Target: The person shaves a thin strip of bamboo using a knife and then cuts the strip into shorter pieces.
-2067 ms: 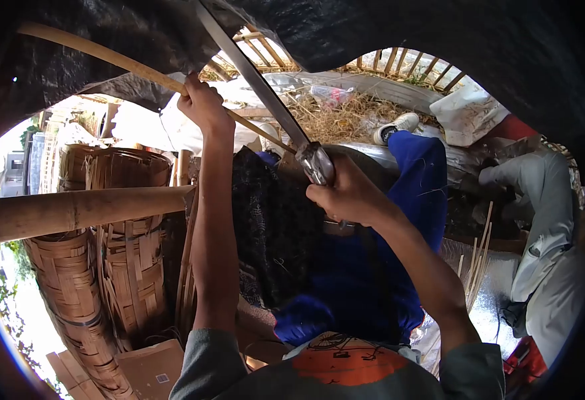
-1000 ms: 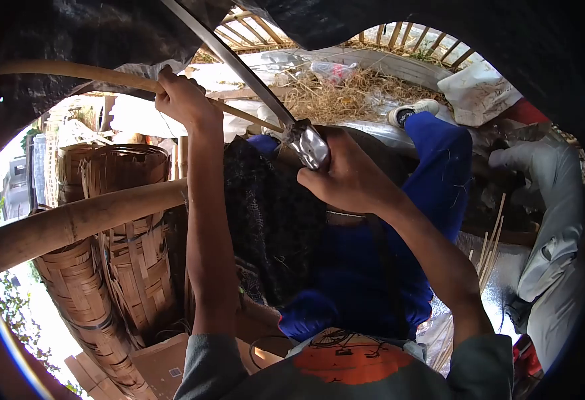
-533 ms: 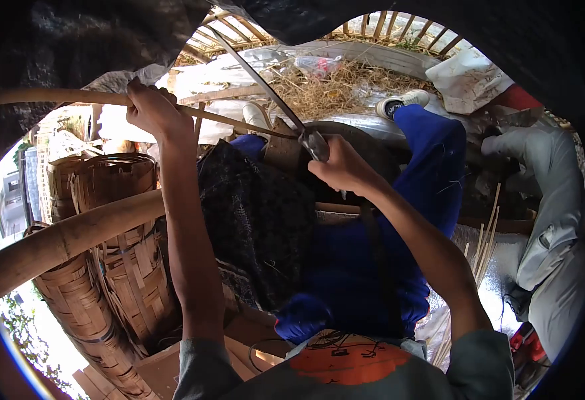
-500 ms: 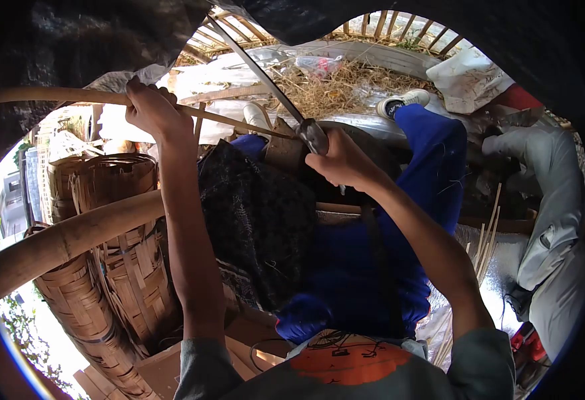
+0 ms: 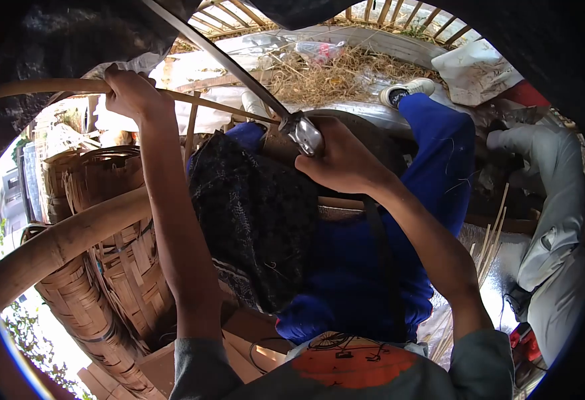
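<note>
My left hand (image 5: 131, 93) is wrapped round a long bamboo strip (image 5: 206, 103), which runs from the far left toward the knife. In my right hand (image 5: 336, 150) is the metal handle of a long-bladed knife (image 5: 226, 60). The blade points up and to the left, over the thin part of the strip. The strip's right end lies by the base of the blade; whether they touch I cannot tell. A dark patterned cloth (image 5: 252, 213) lies over my left leg, beside the blue trousers (image 5: 432, 147).
Tall woven baskets (image 5: 79, 307) stand at the left, with a thick bamboo pole (image 5: 72, 233) across them. Dry straw (image 5: 332, 77) lies ahead on pale sheeting. Another person's leg in grey trousers (image 5: 552, 173) is at the right, near thin bamboo sticks (image 5: 489, 250).
My left hand has moved left and slightly up with the strip. The knife has shifted left, its blade now reaching further toward the upper left, and my right hand has turned slightly.
</note>
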The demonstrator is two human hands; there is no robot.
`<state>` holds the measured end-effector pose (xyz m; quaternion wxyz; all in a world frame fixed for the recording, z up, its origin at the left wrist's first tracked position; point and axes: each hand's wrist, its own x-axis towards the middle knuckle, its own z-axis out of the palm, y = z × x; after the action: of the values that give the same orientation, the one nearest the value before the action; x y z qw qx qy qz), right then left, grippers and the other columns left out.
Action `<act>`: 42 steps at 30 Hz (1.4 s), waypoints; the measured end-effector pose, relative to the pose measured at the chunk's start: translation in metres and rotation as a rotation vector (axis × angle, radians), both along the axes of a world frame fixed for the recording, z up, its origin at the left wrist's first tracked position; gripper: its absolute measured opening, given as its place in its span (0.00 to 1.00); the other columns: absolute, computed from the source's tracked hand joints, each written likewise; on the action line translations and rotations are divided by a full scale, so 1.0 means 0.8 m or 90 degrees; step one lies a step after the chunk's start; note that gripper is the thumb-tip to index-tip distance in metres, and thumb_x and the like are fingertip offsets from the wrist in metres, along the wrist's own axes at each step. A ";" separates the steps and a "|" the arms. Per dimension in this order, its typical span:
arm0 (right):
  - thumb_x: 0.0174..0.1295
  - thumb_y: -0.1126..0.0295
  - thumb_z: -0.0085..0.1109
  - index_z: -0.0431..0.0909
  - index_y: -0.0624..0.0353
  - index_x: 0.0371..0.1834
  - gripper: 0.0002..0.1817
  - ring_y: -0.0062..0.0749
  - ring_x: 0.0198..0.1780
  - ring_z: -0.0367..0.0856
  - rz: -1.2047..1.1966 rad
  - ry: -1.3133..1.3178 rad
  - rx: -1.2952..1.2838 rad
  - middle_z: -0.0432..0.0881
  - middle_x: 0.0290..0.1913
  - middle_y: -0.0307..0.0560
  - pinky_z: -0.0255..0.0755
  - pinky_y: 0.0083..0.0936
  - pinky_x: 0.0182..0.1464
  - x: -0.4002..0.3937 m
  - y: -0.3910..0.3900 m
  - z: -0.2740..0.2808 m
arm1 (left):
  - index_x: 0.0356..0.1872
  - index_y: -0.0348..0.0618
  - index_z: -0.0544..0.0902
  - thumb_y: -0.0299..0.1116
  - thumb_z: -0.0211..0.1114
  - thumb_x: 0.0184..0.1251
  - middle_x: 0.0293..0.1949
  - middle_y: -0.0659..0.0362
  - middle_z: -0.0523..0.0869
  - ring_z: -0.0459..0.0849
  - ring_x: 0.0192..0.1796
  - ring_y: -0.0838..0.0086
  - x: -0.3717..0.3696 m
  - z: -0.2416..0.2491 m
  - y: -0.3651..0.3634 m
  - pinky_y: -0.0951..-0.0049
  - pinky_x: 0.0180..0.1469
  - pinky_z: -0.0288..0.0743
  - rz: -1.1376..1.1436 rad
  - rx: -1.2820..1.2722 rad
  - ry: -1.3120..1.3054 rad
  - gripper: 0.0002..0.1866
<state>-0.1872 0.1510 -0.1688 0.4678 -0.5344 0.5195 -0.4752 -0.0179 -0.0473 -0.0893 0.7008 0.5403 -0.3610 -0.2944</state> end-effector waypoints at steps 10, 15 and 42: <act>0.46 0.69 0.58 0.71 0.67 0.26 0.11 0.37 0.28 0.81 0.097 0.124 0.425 0.78 0.22 0.53 0.71 0.36 0.33 0.019 0.019 -0.198 | 0.21 0.46 0.61 0.31 0.50 0.61 0.13 0.67 0.59 0.55 0.14 0.82 0.012 0.000 -0.012 0.75 0.18 0.51 -0.023 0.013 -0.013 0.11; 0.49 0.75 0.52 0.64 0.60 0.22 0.06 0.20 0.11 0.67 0.149 -0.057 0.190 0.65 0.13 0.36 0.61 0.22 0.14 -0.007 -0.010 -0.167 | 0.14 0.52 0.54 0.34 0.50 0.65 0.11 0.69 0.53 0.49 0.13 0.83 0.002 0.006 0.001 0.76 0.17 0.44 -0.092 -0.003 -0.025 0.20; 0.42 0.68 0.57 0.75 0.68 0.32 0.15 0.42 0.38 0.82 0.182 0.132 0.352 0.82 0.31 0.56 0.71 0.31 0.40 -0.012 0.024 -0.257 | 0.16 0.50 0.57 0.32 0.49 0.65 0.11 0.68 0.58 0.53 0.14 0.83 0.036 0.011 0.002 0.77 0.19 0.47 0.001 0.034 0.017 0.17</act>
<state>-0.1971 0.1702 -0.3746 0.6020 -0.5002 0.5931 -0.1886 0.0112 -0.0455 -0.0802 0.6910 0.5551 -0.3430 -0.3111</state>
